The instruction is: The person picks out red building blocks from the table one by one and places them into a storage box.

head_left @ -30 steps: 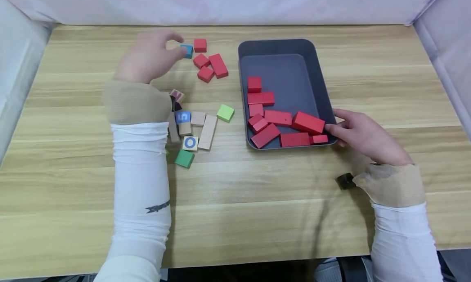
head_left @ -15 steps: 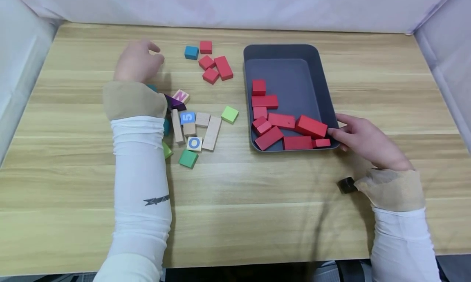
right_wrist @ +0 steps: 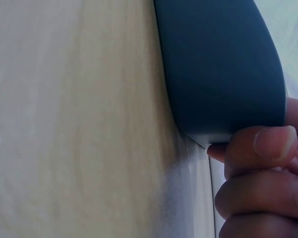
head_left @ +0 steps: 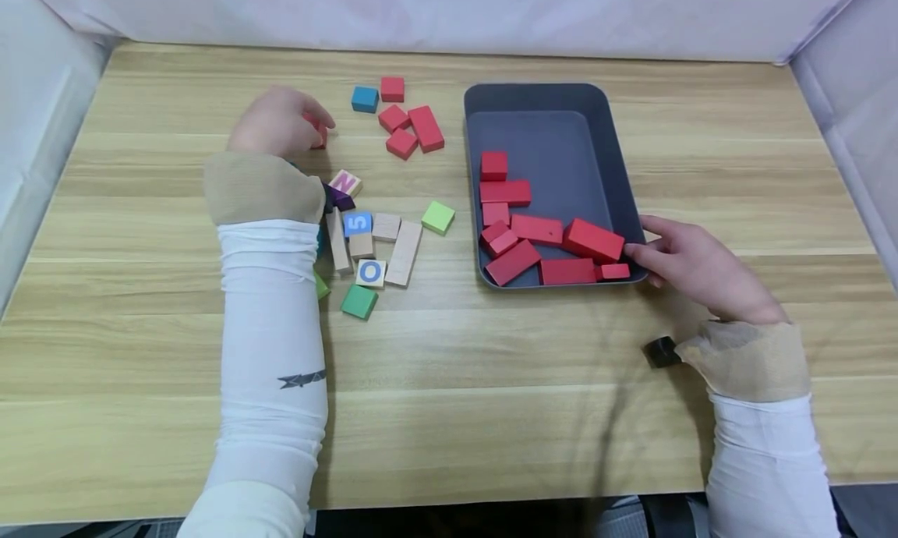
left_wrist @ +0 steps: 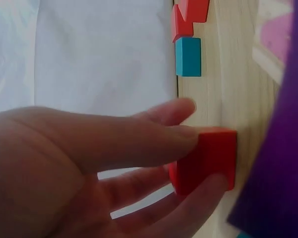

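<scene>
My left hand (head_left: 277,125) pinches a red block (left_wrist: 208,158) between thumb and fingers at the left back of the table. To its right lie a blue block (head_left: 365,100) and several loose red blocks (head_left: 426,129). At the lower right corner of a dark grey tray (head_left: 540,144), my right hand (head_left: 694,269) grips the rim, its thumb pressed to the outer wall in the right wrist view. Red blocks (head_left: 536,229) lie along the tray's left and near sides.
Nearer me is a cluster: a purple block (head_left: 341,199), an N block (head_left: 345,183), a blue 5 block (head_left: 358,224), an O block (head_left: 370,274), plain wooden pieces (head_left: 403,254) and green blocks (head_left: 359,302). A white wall (head_left: 449,15) stands behind the table.
My left hand drew back leftward from beside the blue block, then took hold of a red block and shifted slightly right. The right hand stays at the tray corner.
</scene>
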Demonstrator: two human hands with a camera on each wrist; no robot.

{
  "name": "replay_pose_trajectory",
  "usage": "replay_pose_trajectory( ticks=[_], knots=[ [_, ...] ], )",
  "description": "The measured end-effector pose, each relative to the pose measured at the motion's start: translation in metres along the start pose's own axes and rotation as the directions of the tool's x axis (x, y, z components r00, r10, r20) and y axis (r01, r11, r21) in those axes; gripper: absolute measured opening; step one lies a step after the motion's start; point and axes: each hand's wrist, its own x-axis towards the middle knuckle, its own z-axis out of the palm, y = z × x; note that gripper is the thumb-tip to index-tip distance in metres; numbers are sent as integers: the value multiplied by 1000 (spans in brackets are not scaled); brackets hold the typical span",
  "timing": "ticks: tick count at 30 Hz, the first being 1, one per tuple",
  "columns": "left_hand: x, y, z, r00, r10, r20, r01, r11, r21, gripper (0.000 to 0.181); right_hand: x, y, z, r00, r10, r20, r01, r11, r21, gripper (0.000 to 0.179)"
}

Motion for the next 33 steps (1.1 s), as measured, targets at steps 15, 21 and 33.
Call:
replay_pose_trajectory(
  ticks=[15, 21, 33],
  knots=[
    [-2, 13, 4, 997, 41, 72, -42, 999, 11, 45, -1, -1, 1, 1000, 23, 0, -23, 1000, -6, 38],
    [-9, 26, 4, 989, 102, 111, -101, 995, -10, 45, -3, -4, 0, 999, 34, 11, -34, 999, 10, 42],
    [-23, 74, 11, 944, 326, 57, -331, 933, 139, 39, -2, -6, -1, 999, 31, 12, -31, 999, 19, 42]
  ],
)
